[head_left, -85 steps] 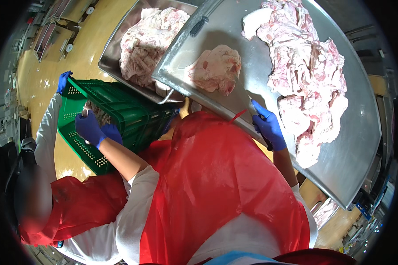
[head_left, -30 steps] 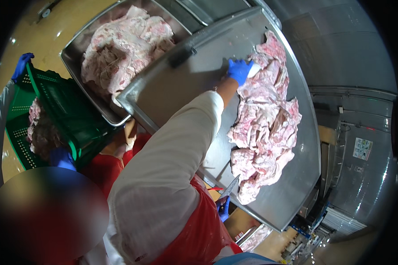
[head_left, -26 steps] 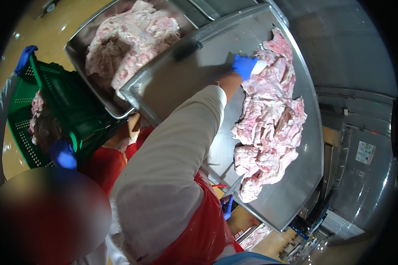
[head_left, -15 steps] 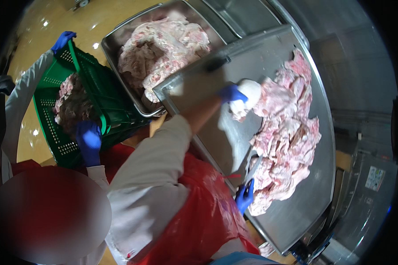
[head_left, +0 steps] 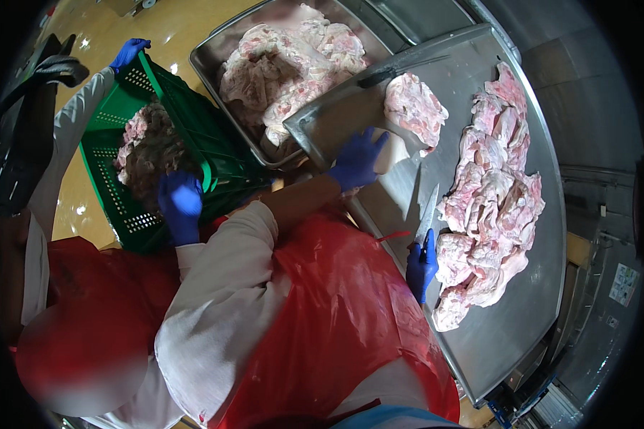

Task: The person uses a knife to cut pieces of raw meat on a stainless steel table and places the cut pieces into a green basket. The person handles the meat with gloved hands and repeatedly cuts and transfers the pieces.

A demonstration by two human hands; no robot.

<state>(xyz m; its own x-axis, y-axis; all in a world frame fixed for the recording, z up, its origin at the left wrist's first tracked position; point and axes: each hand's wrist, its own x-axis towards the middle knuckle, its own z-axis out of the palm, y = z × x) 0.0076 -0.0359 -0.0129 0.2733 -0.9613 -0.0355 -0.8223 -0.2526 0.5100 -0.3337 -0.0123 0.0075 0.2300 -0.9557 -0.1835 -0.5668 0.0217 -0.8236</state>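
Observation:
My left hand [head_left: 358,161], blue-gloved, grips a pale, smooth piece of meat [head_left: 392,150] by the near-left edge of a large steel tabletop [head_left: 511,322]. My right hand [head_left: 422,264] is closed on a dark-handled knife [head_left: 428,207], its blade pointing away from me, left of a long heap of pink-white raw meat [head_left: 490,200]. A separate fatty pink slab [head_left: 415,107] lies beyond my left hand.
A deep steel pan [head_left: 207,64] piled with meat adjoins the tabletop's far left. At left, a co-worker in a red apron grips a green perforated crate [head_left: 104,186] with one gloved hand [head_left: 129,53]; the other [head_left: 180,204] is at the meat scraps [head_left: 150,143] inside.
Since half a second ago, my left hand has drawn back from the heap toward the tabletop's near-left edge. The separate slab now lies apart from the heap. The knife remains in my right hand.

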